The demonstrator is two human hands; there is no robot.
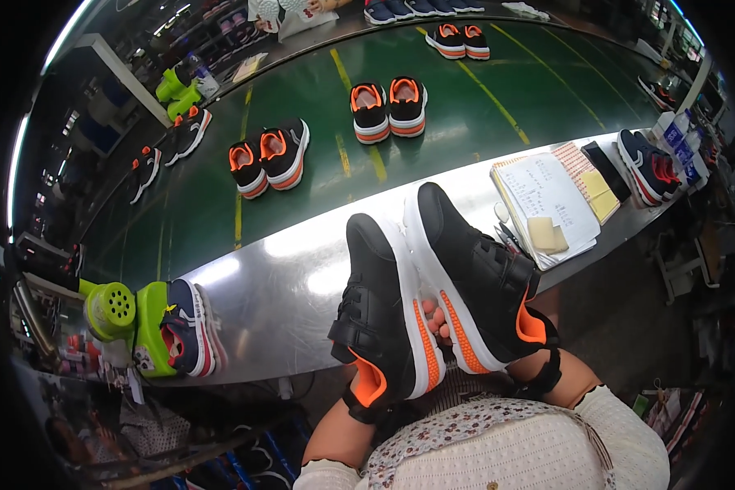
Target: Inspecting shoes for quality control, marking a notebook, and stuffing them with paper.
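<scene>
1. Fingers (438, 317): a few tips, bunched together between two soles; left hand's or right's, I cannot tell.
2. Left hand: otherwise hidden, evidently clamped on the left black shoe (377, 298), just left of those tips.
3. Right hand: likewise hidden, evidently clamped on the right black shoe (474, 273), just right of them.
4. Step, in my judgement: pair held up side by side, soles turned inward.
5. Next move, I judge: calls for two firm, even grips, the pair being raised over the metal bench (269, 302).
6. Beyond the fingers: green belt (310, 192), bearing similar shoes (389, 110).
7. Right of the fingers: notebook (539, 192).
</scene>
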